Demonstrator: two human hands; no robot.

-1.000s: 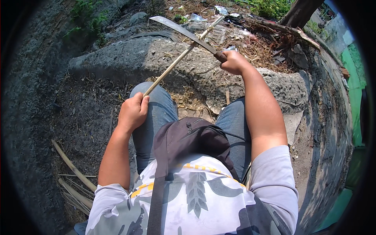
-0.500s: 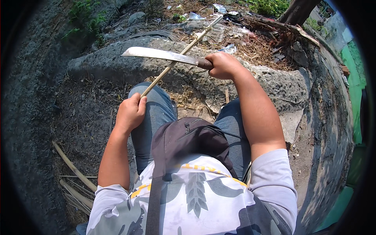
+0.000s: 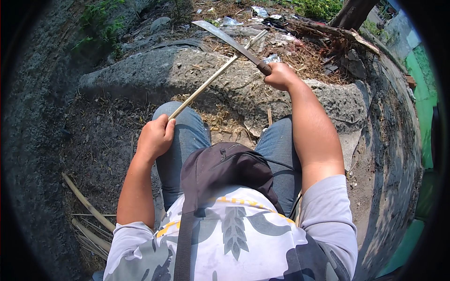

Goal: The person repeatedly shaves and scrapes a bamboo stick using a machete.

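Bamboo stick point(image 3: 213, 77), thin, pale and straight, is held at its near end in the left hand point(image 3: 154, 138), whose fingers are curled tight around it above the left knee. From there it slants up and away to the right, its far end reaching out over a rough grey concrete slab point(image 3: 154, 75), so that the length is braced and kept clear of the legs. A machete point(image 3: 229, 42) is gripped in the right hand point(image 3: 280, 76), the fingers wrapped closed about its dark handle. Its long, dull metal blade is raised and angled up to the left, and it crosses the stick near the far end; whether the edge is actually touching the stick there cannot be told from this view, though it appears to be just above it. The blade is pointed away from the body.

Blue denim trousers are worn, and a dark fabric bag point(image 3: 225, 164) is slung across the chest. Dry straw, leaf litter and scraps are scattered over the bare earth, and more pale bamboo strips point(image 3: 86, 206) lie on the ground at the lower left.
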